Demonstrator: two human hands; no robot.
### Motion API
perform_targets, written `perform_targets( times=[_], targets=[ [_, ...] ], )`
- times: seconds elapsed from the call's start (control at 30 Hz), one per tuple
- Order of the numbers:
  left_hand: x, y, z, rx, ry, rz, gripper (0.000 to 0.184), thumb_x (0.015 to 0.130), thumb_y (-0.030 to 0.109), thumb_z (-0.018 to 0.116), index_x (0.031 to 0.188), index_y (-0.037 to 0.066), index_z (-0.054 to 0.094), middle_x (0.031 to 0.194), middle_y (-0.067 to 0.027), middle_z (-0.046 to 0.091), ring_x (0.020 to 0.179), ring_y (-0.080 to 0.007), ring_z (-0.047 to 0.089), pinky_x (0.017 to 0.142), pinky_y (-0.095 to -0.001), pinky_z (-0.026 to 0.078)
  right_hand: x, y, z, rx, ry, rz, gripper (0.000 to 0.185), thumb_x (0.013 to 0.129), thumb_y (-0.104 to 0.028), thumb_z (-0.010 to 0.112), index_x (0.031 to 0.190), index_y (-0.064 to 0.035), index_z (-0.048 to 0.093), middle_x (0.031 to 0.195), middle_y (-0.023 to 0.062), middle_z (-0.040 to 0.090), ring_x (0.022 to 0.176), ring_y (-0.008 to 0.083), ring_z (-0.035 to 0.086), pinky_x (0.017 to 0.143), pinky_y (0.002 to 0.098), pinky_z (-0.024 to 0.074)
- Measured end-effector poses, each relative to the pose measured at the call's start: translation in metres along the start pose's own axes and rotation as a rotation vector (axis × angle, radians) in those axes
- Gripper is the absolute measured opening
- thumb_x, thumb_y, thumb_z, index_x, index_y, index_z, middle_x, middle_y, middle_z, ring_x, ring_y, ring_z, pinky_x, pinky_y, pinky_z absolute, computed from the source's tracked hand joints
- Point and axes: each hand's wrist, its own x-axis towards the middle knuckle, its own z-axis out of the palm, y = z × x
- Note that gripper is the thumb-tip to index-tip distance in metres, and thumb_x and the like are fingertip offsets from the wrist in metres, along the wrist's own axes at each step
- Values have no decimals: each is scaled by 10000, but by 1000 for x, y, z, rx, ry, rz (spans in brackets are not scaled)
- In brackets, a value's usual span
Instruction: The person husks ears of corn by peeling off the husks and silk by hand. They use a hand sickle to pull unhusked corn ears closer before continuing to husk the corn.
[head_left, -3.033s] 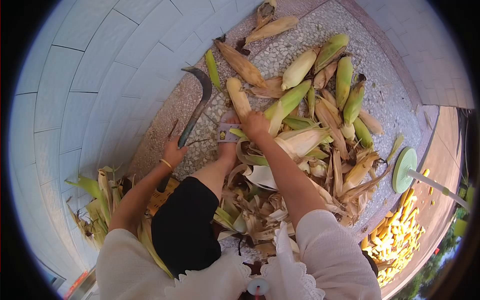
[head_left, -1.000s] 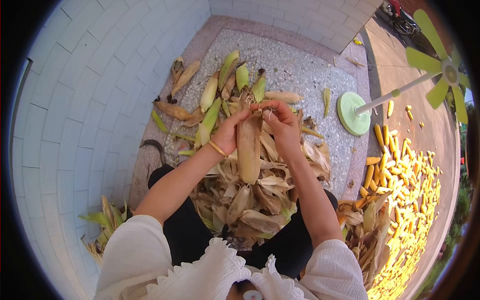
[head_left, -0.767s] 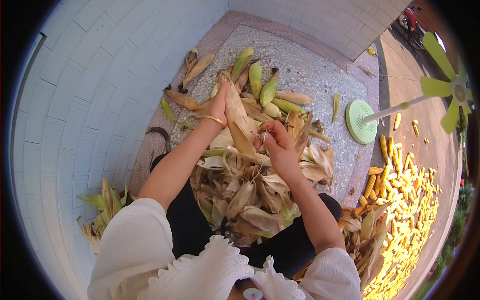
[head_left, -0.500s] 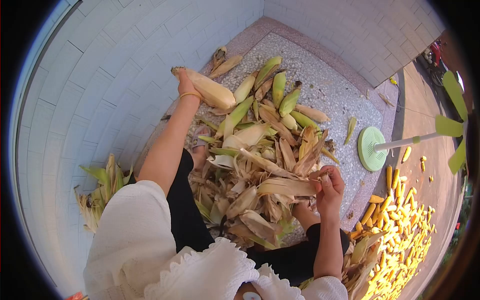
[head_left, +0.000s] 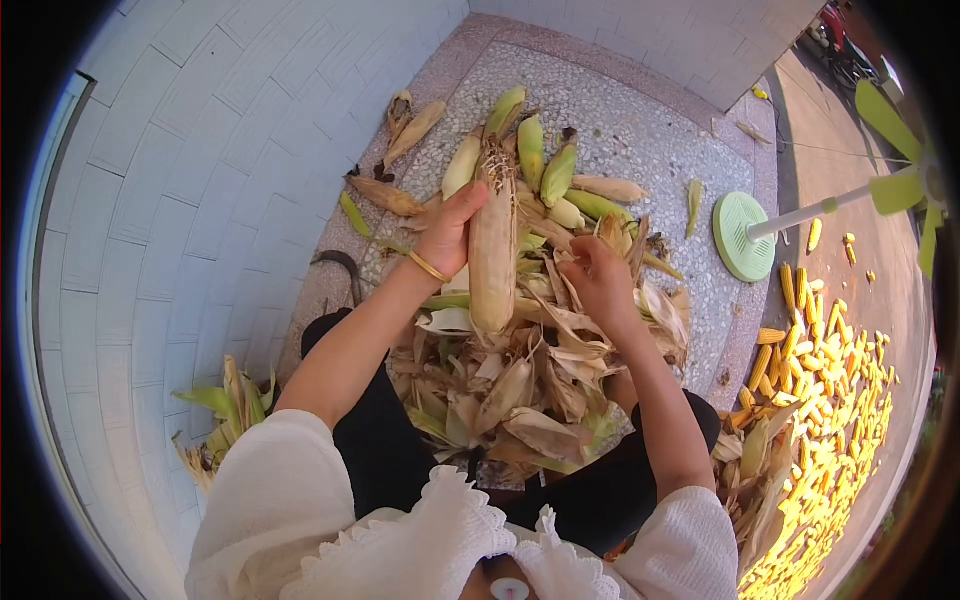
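Note:
My left hand is wrapped round the side of a corn ear that stands nearly upright in view, still in pale, dry husk, with stringy silk at its top. To the right of the ear, my right hand has its fingers curled, apart from the ear; whether anything is between them is hidden. Beneath both hands lies a heap of loose dry husks. Several unshucked ears, some green and some brown, lie on the speckled floor beyond the hands.
A sickle lies on the floor at the left, near the tiled wall. A green fan with a round base stands at the right. Bare yellow cobs are spread outside at the right. More husks lie at the lower left.
The left hand has brought the ear from the upper left back to the middle, now upright. The right hand has moved up and left, away from the husk strip it was pulling out to the right.

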Motion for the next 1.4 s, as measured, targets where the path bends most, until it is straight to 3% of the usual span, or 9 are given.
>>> perform_targets(
  times=[0.1,0.2,0.27,0.57,0.77,1.0,1.1,1.17,1.4],
  targets=[
    [-6,-14,15,78,-45,-16,476,874,384,623,1189,42,518,1108,-54,596,984,-151,582,880,-312,472,8,-8,-2,446,-41,213,103,857,-53,621,933,16,612,749,14,610,655,70,558,586,226,466],
    [-10,-23,24,220,-26,-15,458,876,344,632,1193,38,507,1093,-43,595,988,-131,576,889,-296,463,10,-25,-6,578,-53,281,134,817,-102,658,876,17,641,676,62,612,590,112,551,566,279,458],
    [-10,-29,23,318,-45,-4,447,876,241,651,1227,37,462,1114,-35,564,1010,-113,547,896,-276,449,12,-23,-2,557,-26,259,143,809,-118,671,862,13,645,669,59,617,577,110,547,550,279,450],
    [-11,-42,35,430,-57,75,488,841,179,693,1227,15,444,1137,-50,549,1049,-131,527,924,-284,433,11,-25,-5,464,-33,348,139,751,-118,679,807,3,640,655,76,616,571,130,545,554,288,444],
    [-1,-37,23,115,98,66,382,895,226,622,1192,33,478,1100,-44,569,984,-156,557,892,-303,448,3,-30,5,465,110,25,123,794,-106,643,843,-13,578,754,74,615,675,166,573,593,294,456],
    [17,-12,-18,-43,138,118,383,902,359,593,1117,47,540,1038,-58,608,948,-188,573,887,-354,449,-28,-56,-1,530,-234,-45,139,820,-68,617,908,-32,515,797,133,603,739,285,604,669,352,469],
    [22,6,-32,-106,256,168,393,906,399,572,1076,45,554,1012,-86,618,958,-227,577,876,-375,462,-43,-57,-1,241,-421,-298,123,807,-9,591,901,-27,513,799,133,566,777,311,583,682,392,465],
    [20,19,-38,-125,267,210,392,911,398,564,1071,40,553,1011,-96,616,955,-237,579,869,-391,470,-54,-54,2,251,-526,-309,158,773,-8,588,902,-32,499,789,162,545,768,376,542,665,430,448],
    [19,40,-57,-166,343,345,392,917,375,559,1097,28,549,1011,-119,611,925,-269,591,856,-424,486,-72,-30,5,133,-640,-262,201,714,46,548,895,-12,485,804,191,558,812,397,544,720,476,435]
  ],
)
